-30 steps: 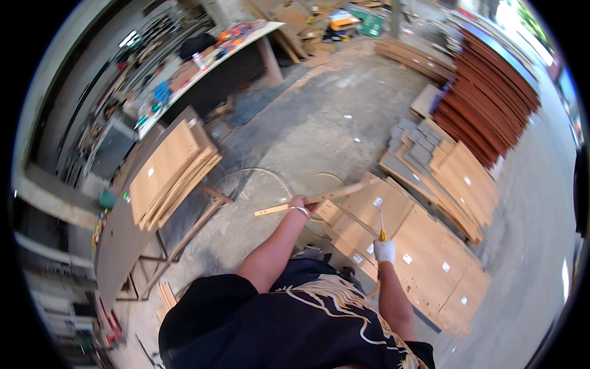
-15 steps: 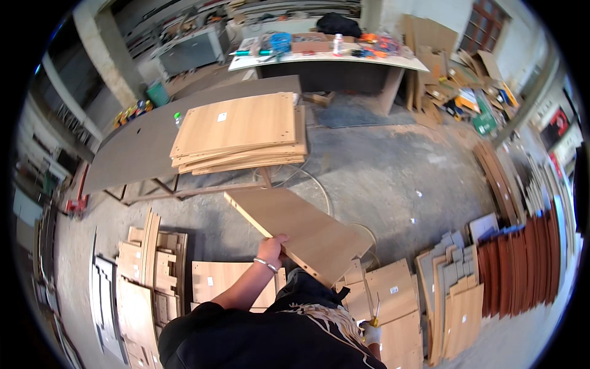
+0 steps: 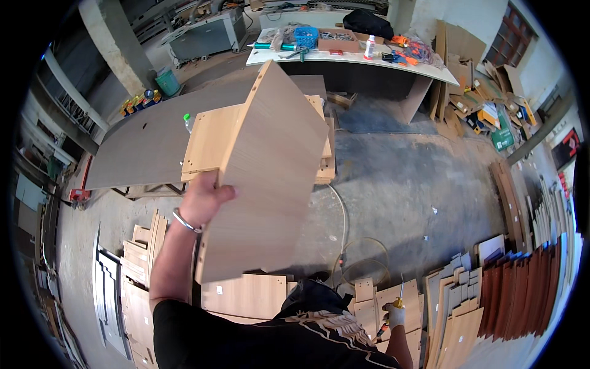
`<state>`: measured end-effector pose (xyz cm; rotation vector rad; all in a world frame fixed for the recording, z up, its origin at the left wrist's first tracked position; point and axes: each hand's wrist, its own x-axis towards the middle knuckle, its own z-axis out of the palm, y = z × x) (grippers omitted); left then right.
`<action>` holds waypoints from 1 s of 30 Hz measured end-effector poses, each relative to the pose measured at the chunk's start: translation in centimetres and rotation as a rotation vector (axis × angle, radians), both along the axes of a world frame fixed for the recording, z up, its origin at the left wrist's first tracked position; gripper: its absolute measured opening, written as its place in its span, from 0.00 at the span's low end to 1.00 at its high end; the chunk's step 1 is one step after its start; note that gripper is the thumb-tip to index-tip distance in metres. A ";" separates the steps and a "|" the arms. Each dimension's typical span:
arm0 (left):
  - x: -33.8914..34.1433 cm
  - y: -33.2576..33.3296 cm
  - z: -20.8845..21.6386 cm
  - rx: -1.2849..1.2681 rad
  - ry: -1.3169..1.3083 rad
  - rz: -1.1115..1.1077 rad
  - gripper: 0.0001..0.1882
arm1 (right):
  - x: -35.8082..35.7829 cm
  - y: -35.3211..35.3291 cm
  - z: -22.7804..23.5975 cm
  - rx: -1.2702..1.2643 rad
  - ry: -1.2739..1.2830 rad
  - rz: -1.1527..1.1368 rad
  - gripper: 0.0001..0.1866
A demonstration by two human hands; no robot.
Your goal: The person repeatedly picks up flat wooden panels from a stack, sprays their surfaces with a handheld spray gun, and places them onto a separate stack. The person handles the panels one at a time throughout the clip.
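Note:
My left hand [image 3: 209, 200], with a silver bracelet at the wrist, is closed round the left edge of a light wood panel [image 3: 270, 166]. The panel is held up and tilted, its broad face toward me, with drilled holes along its narrow edge. Behind it, partly hidden, a stack of similar panels [image 3: 212, 138] lies on a dark table [image 3: 129, 154]. Low on the right, my right hand [image 3: 395, 316], in a pale glove, is closed on a yellow-handled screwdriver [image 3: 399, 301] whose shaft points up. An orange-and-black handle [image 3: 382, 332] shows beside that hand.
More wood panels [image 3: 243, 294] stand near my body. Grey and reddish-brown boards [image 3: 519, 292] line the right side. A hose [image 3: 342, 215] loops over the floor. At the back, a white table [image 3: 344, 56] bears a blue basket, a bottle and tools; cardboard [image 3: 461, 80] is heaped beyond it.
My left hand has raised the panel and swung it leftward and more upright, so it now covers much of the stack. My right hand has come forward and outward with the screwdriver.

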<state>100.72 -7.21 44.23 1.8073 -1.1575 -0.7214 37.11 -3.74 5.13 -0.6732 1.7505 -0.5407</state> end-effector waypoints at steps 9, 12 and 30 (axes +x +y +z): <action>10.2 -14.7 2.0 0.158 -1.115 -0.082 0.14 | 1.5 6.3 -2.3 0.232 0.101 -0.112 0.07; 16.6 -16.9 -4.6 0.083 -1.219 -0.071 0.15 | 2.6 7.5 -3.3 0.194 0.057 -0.129 0.06; 16.1 -13.8 -30.4 0.339 -1.108 -0.115 0.33 | -2.0 18.5 7.1 0.249 0.307 0.307 0.12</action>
